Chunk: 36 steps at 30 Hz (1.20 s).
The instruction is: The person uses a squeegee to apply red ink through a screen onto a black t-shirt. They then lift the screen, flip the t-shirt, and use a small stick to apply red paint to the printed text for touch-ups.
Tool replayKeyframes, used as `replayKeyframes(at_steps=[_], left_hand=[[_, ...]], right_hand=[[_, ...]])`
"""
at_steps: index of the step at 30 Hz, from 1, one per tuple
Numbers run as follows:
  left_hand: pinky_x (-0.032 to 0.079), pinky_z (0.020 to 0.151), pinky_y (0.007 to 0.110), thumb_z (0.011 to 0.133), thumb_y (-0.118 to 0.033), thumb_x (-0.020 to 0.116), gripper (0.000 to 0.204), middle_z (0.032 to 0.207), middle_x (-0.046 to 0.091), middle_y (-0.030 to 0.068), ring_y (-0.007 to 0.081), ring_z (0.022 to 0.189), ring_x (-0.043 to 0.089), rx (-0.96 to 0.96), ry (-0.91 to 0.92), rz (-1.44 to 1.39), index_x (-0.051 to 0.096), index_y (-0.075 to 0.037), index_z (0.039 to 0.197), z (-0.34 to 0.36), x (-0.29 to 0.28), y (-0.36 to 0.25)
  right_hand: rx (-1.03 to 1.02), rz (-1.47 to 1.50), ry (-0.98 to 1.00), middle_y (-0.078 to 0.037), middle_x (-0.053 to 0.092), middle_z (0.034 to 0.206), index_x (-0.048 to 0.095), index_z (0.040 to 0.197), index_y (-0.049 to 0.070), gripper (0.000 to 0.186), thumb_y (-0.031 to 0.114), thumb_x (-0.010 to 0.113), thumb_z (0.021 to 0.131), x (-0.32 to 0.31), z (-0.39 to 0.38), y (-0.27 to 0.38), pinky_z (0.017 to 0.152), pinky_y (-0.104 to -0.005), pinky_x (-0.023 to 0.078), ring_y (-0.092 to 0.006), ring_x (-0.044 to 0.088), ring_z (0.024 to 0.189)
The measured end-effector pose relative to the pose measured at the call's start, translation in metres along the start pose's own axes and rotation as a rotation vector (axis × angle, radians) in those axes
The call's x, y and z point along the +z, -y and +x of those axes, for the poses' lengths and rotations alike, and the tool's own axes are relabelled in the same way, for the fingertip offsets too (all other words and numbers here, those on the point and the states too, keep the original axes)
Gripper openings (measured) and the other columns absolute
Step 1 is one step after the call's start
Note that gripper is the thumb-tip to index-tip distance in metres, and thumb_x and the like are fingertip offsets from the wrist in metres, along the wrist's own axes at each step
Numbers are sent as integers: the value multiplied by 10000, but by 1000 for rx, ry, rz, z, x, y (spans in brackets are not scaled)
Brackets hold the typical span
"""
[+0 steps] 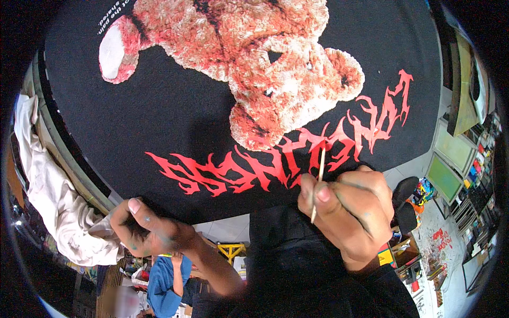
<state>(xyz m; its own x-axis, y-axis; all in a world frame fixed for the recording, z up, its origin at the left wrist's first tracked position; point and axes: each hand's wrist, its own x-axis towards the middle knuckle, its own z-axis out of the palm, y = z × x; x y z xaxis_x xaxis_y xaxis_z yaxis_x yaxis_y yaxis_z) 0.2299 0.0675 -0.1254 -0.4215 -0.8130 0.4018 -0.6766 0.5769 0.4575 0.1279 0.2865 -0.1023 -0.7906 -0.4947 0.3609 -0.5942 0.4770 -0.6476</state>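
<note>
Stick (321, 169), thin and pale, is pinched by the right hand (352, 209); its tip extends beyond the fingers, over jagged red lettering (268, 172) on black fabric (148, 111). Left hand (151, 228) is curled at the fabric's near edge; whether it grips, I cannot tell. White print (106, 20), 2 lines, is upper left.

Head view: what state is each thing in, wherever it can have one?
Right hand: closed, pinching the stick
Thin wooden stick: slanted, upper end over the red lettering; contact unclear
Left hand: fingers curled at the fabric's edge; grip unclear
Black printed fabric: spread out
Teddy bear print: upside down
White cloth: crumpled
</note>
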Motion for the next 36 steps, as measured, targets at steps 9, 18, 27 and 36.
replayKeyframes(at_steps=[9, 18, 27, 36], left_hand=[[374, 650, 322, 914, -194, 650, 239, 720, 531, 35, 166, 689, 457, -21, -37, -38, 601, 8, 796, 1, 1, -6], [450, 737, 381, 937, -189, 634, 251, 778, 619, 97, 216, 761, 527, 13, 11, 50, 654, 35, 828, 1, -4, 2], [443, 723, 369, 935, -196, 636, 257, 778, 610, 88, 207, 745, 511, -17, -34, 19, 651, 35, 823, -1, -1, 0], [399, 677, 340, 916, -206, 647, 255, 753, 556, 51, 181, 720, 469, 1, -41, -24, 622, 21, 801, 0, 1, 4]], right_hand=[[402, 484, -196, -98, 662, 768, 654, 981, 4, 227, -1, 804, 811, -12, 6, -6, 483, -258, 451, -155, 591, 558], [1113, 349, -232, -84, 612, 570, 671, 860, -8, 251, 211, 740, 962, -20, 42, 22, 328, -215, 311, -94, 474, 366], [1126, 323, -227, -90, 622, 577, 659, 831, 15, 251, 206, 774, 946, -16, 48, 16, 326, -210, 292, -84, 467, 347], [1196, 304, -223, -83, 620, 594, 662, 856, 24, 250, 227, 784, 939, -15, 51, 15, 330, -212, 276, -76, 452, 354]])
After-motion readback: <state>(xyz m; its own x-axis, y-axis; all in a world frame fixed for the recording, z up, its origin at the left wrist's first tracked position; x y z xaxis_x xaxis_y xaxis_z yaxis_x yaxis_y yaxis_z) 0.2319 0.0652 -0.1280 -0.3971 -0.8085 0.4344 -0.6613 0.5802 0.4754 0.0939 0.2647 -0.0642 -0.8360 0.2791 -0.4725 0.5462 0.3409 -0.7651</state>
